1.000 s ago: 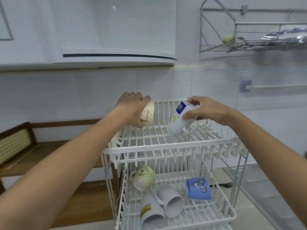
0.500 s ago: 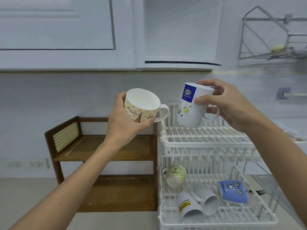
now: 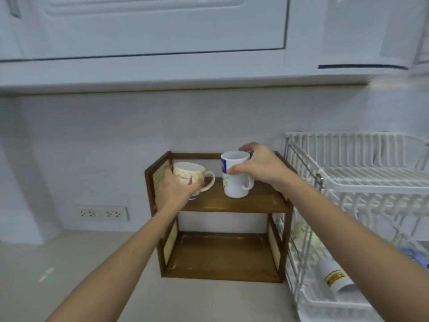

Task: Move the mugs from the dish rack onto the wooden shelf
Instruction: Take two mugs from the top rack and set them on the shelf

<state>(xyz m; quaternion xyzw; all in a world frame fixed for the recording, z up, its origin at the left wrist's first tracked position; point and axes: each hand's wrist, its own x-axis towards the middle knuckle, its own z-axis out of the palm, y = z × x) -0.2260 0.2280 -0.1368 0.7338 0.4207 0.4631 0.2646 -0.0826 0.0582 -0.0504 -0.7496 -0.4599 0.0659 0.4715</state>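
Both mugs are over the wooden shelf (image 3: 234, 203) top tier: left hand (image 3: 174, 190) wrapped around the cream patterned mug (image 3: 189, 174) on the left, right hand (image 3: 261, 166) gripping the taller white mug (image 3: 234, 177) by its rim. Neither is released yet. More mugs wait low in the dish rack (image 3: 362, 177), including a yellow-labelled mug (image 3: 334, 276) lying on its side.

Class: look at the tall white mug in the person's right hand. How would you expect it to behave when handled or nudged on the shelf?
The tall white mug looks rigid and glossy, so probably slippery and breakable. Taller than the cream mug, it may tip more easily if nudged near its rim.
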